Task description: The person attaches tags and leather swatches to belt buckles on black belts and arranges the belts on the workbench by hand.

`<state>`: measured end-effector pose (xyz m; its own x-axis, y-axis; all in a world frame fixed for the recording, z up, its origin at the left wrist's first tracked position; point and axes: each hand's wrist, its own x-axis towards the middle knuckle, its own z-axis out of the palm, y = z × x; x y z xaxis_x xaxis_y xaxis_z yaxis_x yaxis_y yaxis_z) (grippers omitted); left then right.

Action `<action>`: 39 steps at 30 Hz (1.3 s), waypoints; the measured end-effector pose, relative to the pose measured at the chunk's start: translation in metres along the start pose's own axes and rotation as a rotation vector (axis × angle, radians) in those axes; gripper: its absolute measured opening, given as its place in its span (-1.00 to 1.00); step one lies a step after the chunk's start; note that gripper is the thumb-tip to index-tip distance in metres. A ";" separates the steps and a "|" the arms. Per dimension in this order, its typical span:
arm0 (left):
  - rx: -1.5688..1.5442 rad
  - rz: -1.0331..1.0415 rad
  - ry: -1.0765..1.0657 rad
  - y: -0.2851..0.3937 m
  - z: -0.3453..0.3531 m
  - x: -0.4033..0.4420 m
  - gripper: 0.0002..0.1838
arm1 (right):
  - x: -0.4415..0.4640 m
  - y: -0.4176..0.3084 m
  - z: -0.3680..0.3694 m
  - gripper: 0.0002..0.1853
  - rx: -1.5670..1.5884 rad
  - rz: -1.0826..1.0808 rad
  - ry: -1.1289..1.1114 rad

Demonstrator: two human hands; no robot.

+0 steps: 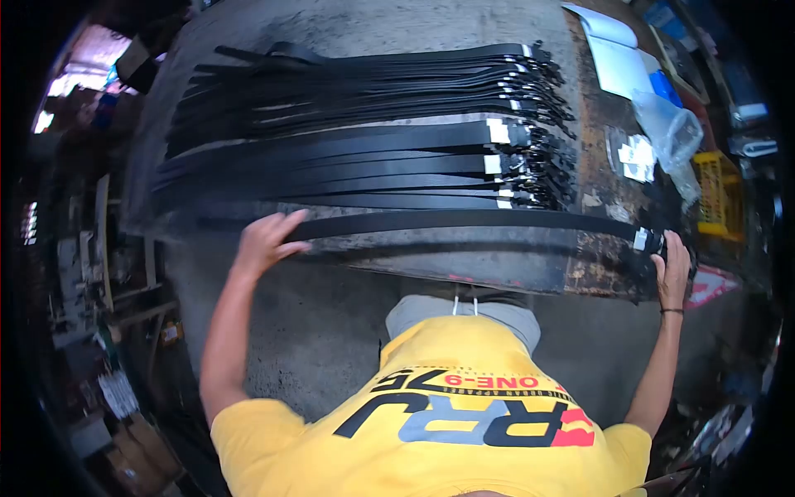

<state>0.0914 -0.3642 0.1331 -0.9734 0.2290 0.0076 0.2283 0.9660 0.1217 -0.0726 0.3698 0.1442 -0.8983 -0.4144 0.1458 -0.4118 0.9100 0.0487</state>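
Strap (464,219) flat, black, bowed; right hand (675,263) at end.

Workshop, by the look of it. Scuffed grey worktable (414,25) with a brown, worn end, carrying batches of long flat black straps (356,62). Bare dark-grey floor (310,331). Yellow slotted plastic crate (719,199) at right; brown cardboard box (145,455) amid dim clutter at left.

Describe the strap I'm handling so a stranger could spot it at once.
On the table, black straps lie in rows. Between those rows and the yellow shirt runs the single strap. Unlike its neighbours, it has the left hand and right hand on it.
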 end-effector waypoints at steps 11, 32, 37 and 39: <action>0.516 -0.224 -0.125 -0.215 -0.166 -0.119 -0.27 | 0.078 -0.125 -0.027 -0.43 0.233 -0.054 0.000; -0.044 -1.258 0.171 -0.167 0.129 -0.005 -0.19 | 0.166 -0.217 0.041 -0.48 0.328 -0.040 0.069; -0.009 -1.265 0.163 -0.165 0.137 -0.005 -0.21 | 0.236 -0.173 0.046 -0.86 0.377 0.074 0.096; -0.004 -1.273 0.148 -0.163 0.137 -0.001 -0.21 | 0.271 -0.165 0.059 -0.86 0.367 0.022 0.085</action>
<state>0.0580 -0.5056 -0.0227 -0.4976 -0.8674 -0.0060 -0.8607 0.4929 0.1273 -0.2575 0.1064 0.1172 -0.8979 -0.3783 0.2250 -0.4341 0.8458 -0.3101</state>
